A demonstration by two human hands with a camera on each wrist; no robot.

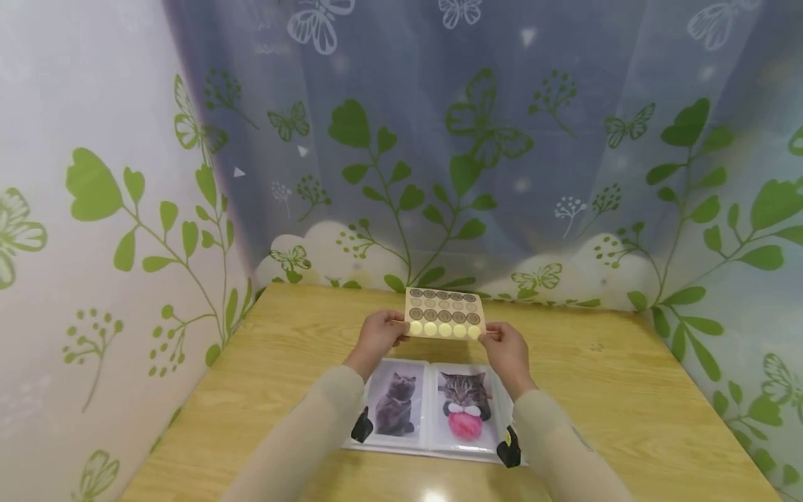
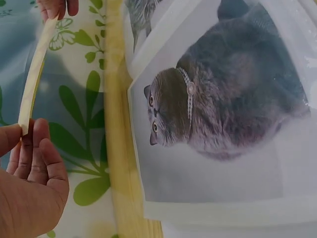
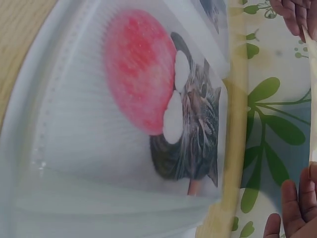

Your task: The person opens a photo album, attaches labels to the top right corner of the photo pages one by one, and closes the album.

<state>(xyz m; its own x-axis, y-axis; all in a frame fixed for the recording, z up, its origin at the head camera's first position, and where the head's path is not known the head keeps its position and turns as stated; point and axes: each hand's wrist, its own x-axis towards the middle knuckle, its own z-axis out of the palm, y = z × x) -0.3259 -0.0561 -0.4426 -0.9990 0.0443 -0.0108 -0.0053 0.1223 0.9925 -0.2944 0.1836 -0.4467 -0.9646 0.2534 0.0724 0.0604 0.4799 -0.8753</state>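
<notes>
A sheet of round stickers (image 1: 444, 305) is held up above the table between my two hands. Its rows of circles are brown, pale and, along the lower edge, light yellow. My left hand (image 1: 379, 336) pinches the lower left corner between thumb and fingers; the left wrist view shows this sheet (image 2: 35, 79) nearly edge-on and slightly bent. At the lower right corner, my right hand (image 1: 507, 352) pinches the other side. Below the hands lies an open photo album (image 1: 429, 418) with clear sleeves, a grey cat photo (image 1: 396, 404) on its left page and a tabby cat photo (image 1: 465, 401) on its right.
The album rests on a wood-grain table (image 1: 602, 390). A blue and white curtain (image 1: 401, 195) printed with green leaves and butterflies stands behind the table and along both sides. Black wrist cameras (image 1: 509, 448) sit over the album's lower corners.
</notes>
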